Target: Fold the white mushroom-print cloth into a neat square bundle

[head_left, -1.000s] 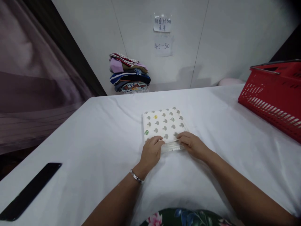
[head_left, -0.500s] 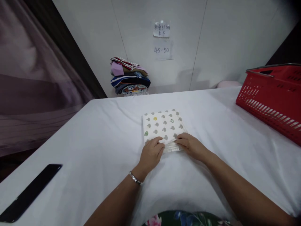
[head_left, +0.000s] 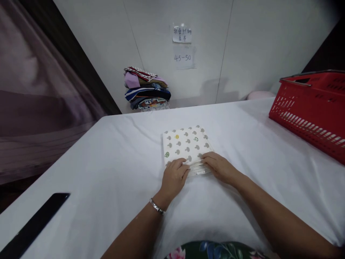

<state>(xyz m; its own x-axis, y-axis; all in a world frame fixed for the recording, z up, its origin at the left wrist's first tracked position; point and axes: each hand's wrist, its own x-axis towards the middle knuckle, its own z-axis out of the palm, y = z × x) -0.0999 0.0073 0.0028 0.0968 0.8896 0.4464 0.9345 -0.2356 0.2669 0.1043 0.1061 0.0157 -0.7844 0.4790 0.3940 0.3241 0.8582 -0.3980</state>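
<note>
A folded white cloth (head_left: pixel 185 143) with grey, green and yellow mushroom-like prints lies flat in the middle of the white-covered table (head_left: pixel 113 169). Several layers show along its near edge. My left hand (head_left: pixel 175 177) is closed on the near left part of that edge, thumb and fingers pinching the layers. At the near right corner, my right hand (head_left: pixel 219 166) pinches the cloth in the same way. The corners under my fingers are hidden.
A red plastic basket (head_left: pixel 309 111) with a metal handle stands on the right. A black flat object (head_left: pixel 35 226) lies at the left edge. Beyond the table, a stack of folded fabrics (head_left: pixel 147 89) rises near the wall, which carries paper signs (head_left: pixel 183 46).
Both hands stay on the cloth's near edge and have barely moved. The layers at that edge sit slightly differently. The whole view has shifted a little.
</note>
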